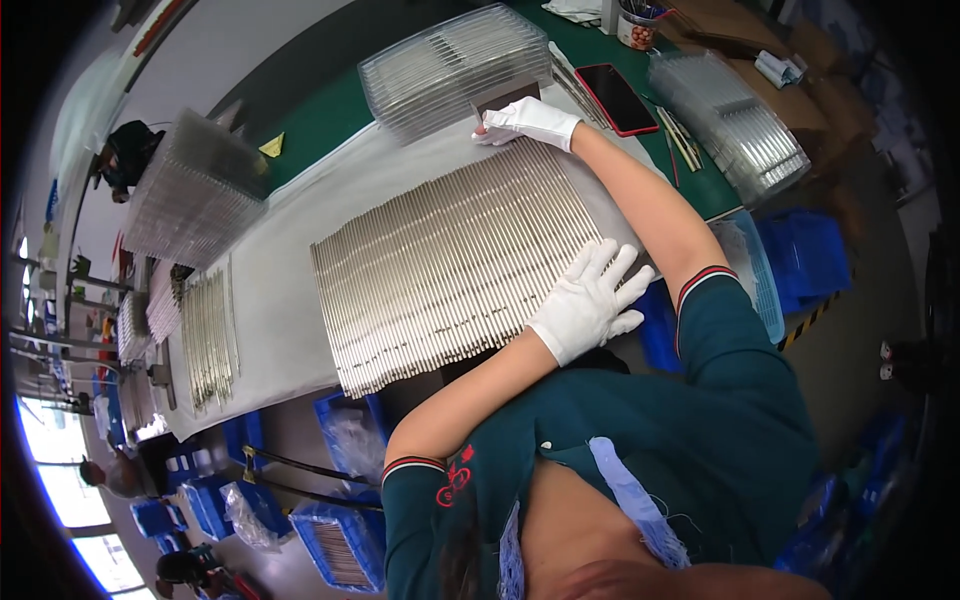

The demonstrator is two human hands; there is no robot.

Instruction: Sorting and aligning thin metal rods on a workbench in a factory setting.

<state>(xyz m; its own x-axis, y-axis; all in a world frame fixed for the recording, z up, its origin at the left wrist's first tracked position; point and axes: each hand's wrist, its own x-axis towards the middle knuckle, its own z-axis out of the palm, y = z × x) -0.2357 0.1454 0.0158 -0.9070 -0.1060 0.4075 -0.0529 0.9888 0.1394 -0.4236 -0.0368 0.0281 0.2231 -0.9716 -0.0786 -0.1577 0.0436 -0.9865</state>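
A wide row of thin silvery metal rods [455,265] lies side by side on a white sheet [280,300] over the table. My left hand [588,305], in a white glove, lies with fingers spread at the near right edge of the row. At the row's far right end, my gloved right hand [530,122] is closed on a dark, flat rectangular block [508,95]. Part of that block is hidden behind the fingers. Just beyond it stands a stack of clear plastic trays [455,65] with rods showing inside.
More clear trays stand at the left [195,190] and far right [735,125]. A smaller rod group [208,335] lies on the left. Beside my right forearm are a red-edged phone [617,98] and several thin sticks [680,138]. Blue bins [340,545] stand below the table.
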